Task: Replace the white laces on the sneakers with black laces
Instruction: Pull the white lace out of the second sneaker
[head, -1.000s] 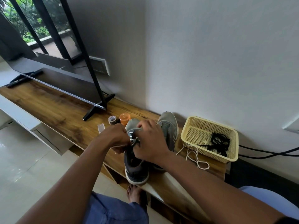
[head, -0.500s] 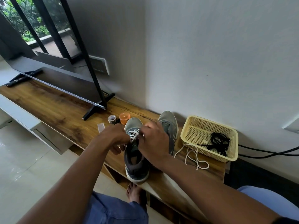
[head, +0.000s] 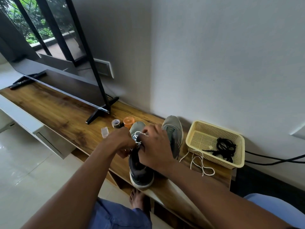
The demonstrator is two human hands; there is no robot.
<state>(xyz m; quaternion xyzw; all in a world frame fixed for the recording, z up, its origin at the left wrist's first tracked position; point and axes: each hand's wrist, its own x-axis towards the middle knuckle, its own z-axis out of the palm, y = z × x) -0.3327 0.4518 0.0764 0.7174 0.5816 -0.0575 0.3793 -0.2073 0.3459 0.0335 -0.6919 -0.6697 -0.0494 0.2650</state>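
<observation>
White lace (head: 138,138) between both hands.

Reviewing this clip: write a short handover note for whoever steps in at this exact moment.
Left hand and right hand both pinch the white lace on the near sneaker, part-way unthreaded.
Far sneaker stands beside it on the wooden shelf; it looks lace-free, but the right hand partly hides it.
A loose white lace lies in front of the yellow basket.
Black laces lie in the basket, untouched.
Left: finish unlacing, then thread black laces into both.
</observation>
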